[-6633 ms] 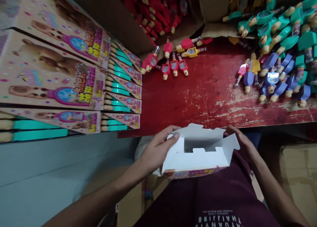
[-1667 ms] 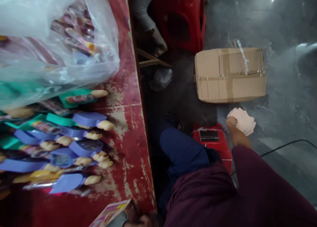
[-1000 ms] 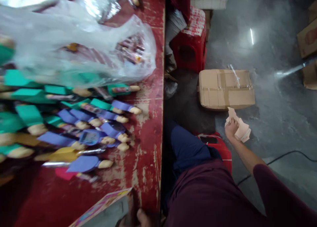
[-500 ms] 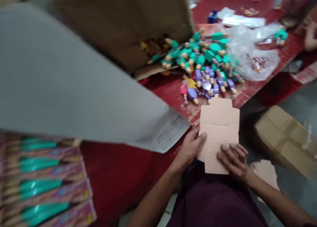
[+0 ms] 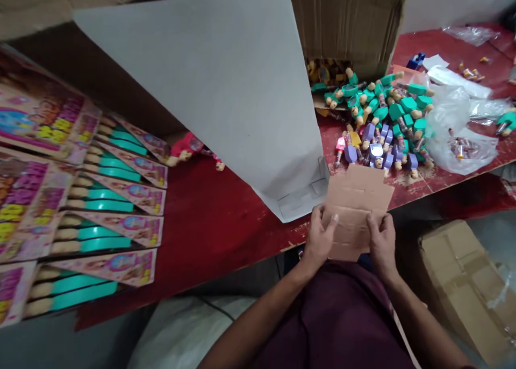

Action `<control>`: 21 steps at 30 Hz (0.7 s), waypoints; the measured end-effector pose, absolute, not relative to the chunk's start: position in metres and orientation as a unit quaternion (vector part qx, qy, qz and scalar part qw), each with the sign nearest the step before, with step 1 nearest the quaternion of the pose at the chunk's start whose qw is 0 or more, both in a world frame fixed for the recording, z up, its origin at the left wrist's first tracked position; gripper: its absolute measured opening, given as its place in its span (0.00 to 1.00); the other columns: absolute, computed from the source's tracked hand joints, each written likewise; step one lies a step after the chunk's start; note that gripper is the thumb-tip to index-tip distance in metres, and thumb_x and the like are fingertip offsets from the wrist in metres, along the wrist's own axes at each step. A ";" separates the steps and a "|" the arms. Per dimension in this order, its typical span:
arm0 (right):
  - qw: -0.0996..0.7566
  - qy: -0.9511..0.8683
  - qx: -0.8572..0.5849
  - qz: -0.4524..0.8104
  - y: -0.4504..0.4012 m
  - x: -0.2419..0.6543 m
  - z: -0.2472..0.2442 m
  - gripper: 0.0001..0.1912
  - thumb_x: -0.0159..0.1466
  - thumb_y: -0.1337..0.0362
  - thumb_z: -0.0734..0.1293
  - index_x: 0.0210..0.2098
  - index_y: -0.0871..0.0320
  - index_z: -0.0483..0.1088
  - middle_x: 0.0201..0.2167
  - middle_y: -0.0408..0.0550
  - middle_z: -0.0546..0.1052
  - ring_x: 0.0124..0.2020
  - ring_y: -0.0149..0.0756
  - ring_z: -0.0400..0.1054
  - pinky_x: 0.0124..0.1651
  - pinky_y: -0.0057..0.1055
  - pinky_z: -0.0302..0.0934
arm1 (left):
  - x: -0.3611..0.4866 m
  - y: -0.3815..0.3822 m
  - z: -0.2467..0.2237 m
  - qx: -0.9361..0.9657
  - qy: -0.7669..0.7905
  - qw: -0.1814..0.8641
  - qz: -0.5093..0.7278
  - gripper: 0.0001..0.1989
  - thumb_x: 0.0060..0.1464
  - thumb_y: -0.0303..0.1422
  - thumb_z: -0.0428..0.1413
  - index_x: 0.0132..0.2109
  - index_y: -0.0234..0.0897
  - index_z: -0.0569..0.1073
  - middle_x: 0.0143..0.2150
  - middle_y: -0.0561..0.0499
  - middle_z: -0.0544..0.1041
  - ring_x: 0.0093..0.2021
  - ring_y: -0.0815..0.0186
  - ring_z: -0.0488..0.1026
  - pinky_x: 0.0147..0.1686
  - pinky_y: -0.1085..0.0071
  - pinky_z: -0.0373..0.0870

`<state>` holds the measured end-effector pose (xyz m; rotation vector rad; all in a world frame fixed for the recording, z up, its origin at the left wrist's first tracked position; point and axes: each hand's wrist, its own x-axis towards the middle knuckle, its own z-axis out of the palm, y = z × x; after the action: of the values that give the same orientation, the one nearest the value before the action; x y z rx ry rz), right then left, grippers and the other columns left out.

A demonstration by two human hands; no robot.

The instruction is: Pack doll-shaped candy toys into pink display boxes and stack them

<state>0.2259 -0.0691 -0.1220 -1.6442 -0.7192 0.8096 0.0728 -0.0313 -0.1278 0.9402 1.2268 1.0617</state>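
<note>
Both my hands hold a flat die-cut card box blank (image 5: 355, 210) over the front edge of the red table, its tan back facing up. My left hand (image 5: 321, 236) grips its left side and my right hand (image 5: 381, 241) its right side. A large grey-white card panel (image 5: 209, 89) rises from the blank's left side toward the camera, hiding part of the table. Its join with the blank is partly hidden. Just beyond the blank lies a heap of teal and purple doll-shaped toys (image 5: 387, 122).
Printed pink toy boxes with teal bands (image 5: 121, 197) lie in rows at the left of the worn red table (image 5: 209, 234). A clear plastic bag (image 5: 459, 143) lies right of the toys, and an open carton (image 5: 346, 25) stands behind. A taped carton (image 5: 459, 288) sits on the floor at right.
My view has swung from the floor back to the table. My right hand no longer reaches down to the stack of tan blanks, and both hands now hold a blank, with its grey-white panel more fully in view.
</note>
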 end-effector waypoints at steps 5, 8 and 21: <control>0.527 -0.268 -0.636 0.496 -0.056 0.214 -0.115 0.30 0.52 0.40 0.78 0.41 0.57 0.75 0.37 0.51 0.81 0.39 0.46 0.75 0.43 0.39 0.71 | 0.066 -0.026 -0.129 0.387 0.484 0.652 0.437 0.29 0.53 0.53 0.65 0.51 0.35 0.75 0.51 0.39 0.80 0.52 0.52 0.77 0.54 0.60 0.72; 0.482 -0.211 -0.539 0.658 -0.053 0.214 -0.111 0.31 0.55 0.39 0.76 0.45 0.58 0.78 0.36 0.52 0.82 0.39 0.50 0.78 0.42 0.43 0.73 | 0.066 -0.019 -0.133 0.311 0.380 0.780 0.388 0.31 0.55 0.55 0.62 0.53 0.33 0.76 0.50 0.39 0.81 0.51 0.50 0.78 0.53 0.58 0.74; 0.452 -0.292 -0.604 0.588 -0.046 0.226 -0.112 0.34 0.52 0.37 0.76 0.45 0.58 0.79 0.41 0.52 0.83 0.42 0.49 0.77 0.45 0.39 0.72 | 0.079 0.006 -0.122 0.465 0.484 0.556 0.490 0.46 0.60 0.52 0.61 0.75 0.40 0.50 0.67 0.36 0.67 0.65 0.53 0.69 0.64 0.58 0.67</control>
<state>0.2264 -0.0456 -0.1116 -1.4918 -0.7204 1.4522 0.0794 0.0058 -0.1217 1.0979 1.1422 1.1563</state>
